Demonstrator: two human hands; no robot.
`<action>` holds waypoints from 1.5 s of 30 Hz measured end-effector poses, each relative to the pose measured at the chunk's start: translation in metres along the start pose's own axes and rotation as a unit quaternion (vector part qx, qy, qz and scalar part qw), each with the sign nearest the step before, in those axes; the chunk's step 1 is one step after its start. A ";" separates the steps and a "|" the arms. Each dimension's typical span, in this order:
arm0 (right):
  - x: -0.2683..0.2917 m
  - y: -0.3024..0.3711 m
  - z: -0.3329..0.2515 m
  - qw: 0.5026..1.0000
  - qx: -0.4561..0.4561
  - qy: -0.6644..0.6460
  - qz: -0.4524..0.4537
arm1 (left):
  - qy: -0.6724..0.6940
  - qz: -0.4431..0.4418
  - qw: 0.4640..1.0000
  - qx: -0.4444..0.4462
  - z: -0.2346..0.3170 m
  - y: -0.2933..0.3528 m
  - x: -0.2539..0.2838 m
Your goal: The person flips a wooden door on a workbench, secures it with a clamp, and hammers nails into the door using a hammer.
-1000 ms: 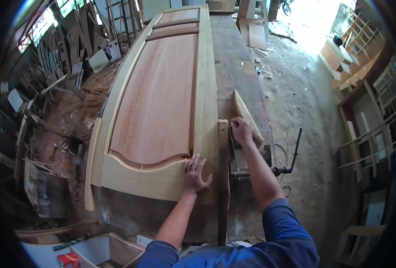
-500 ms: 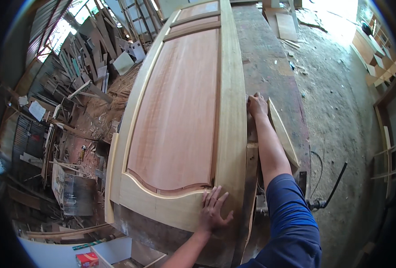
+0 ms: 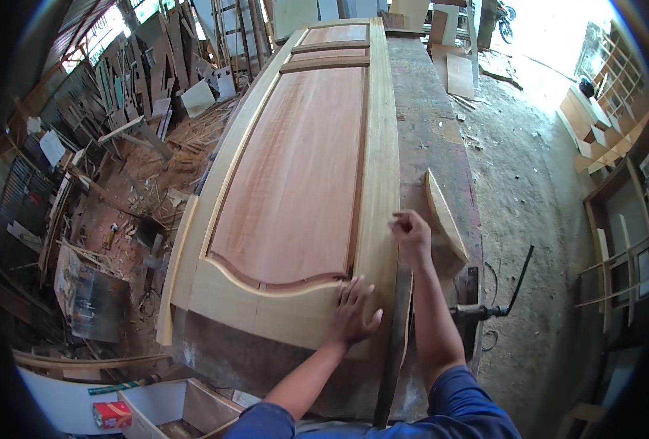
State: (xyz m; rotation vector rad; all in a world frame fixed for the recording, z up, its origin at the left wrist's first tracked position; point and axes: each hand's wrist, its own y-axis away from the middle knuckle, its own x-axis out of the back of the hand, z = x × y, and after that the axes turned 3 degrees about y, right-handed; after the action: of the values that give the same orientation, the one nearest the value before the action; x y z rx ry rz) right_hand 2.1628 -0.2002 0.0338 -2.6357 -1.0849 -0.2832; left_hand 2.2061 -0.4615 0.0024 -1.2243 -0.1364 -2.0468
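A long wooden door with reddish inset panels and a pale frame lies flat on a worn workbench. My left hand rests on the frame at the near right corner of the large panel, fingers spread. Over the door's right edge, my right hand is closed in a pinch; whatever it may hold is too small to make out. Just right of that hand, a pale curved wood offcut lies on the bench. At the door's near left edge stands a pale wood strip.
A vise with a long handle juts from the bench's right side. Wood scraps lean in a pile at the far left. Below left are an open wooden box and a red packet. Wooden frames stand at right.
My right hand has come back from beside the door toward me and over its edge, still pinched. The left hand stays on the frame. The view has shifted slightly.
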 end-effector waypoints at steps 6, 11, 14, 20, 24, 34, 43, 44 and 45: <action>-0.005 0.184 -0.044 0.997 -0.005 0.070 0.018 | 0.275 -0.002 0.961 -0.017 -0.026 0.012 0.004; -0.056 0.282 -0.072 0.990 -0.088 -0.093 0.061 | 0.560 -0.109 0.816 0.095 -0.040 0.076 0.069; -0.109 0.320 -0.097 0.990 -0.086 -0.086 0.065 | 0.608 -0.081 0.781 0.120 -0.072 0.117 0.111; -0.239 0.362 -0.166 0.997 -0.067 0.009 -0.045 | 0.477 0.029 0.865 0.155 -0.169 0.178 0.230; -0.302 0.378 -0.159 0.991 -0.016 0.045 -0.126 | 0.426 0.133 0.876 0.184 -0.230 0.222 0.277; -0.402 0.393 -0.226 0.982 -0.068 -0.009 -0.177 | 0.232 0.098 0.966 0.061 -0.294 0.251 0.350; -0.483 0.314 -0.171 0.977 -0.126 0.164 0.045 | 0.255 -0.051 0.965 0.032 -0.408 0.153 0.378; -0.493 0.303 -0.181 0.967 -0.140 0.203 0.067 | 0.254 -0.036 0.965 0.058 -0.432 0.132 0.390; -0.499 0.298 -0.175 0.963 -0.149 0.211 0.075 | 0.281 0.019 0.956 0.081 -0.450 0.104 0.398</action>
State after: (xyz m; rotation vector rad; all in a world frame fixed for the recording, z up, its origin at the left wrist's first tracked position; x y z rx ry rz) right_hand 2.0125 -0.7873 0.0044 -2.7026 -0.7444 -0.9911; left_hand 1.8385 -0.9461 0.0496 -0.5075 -0.0079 -2.2172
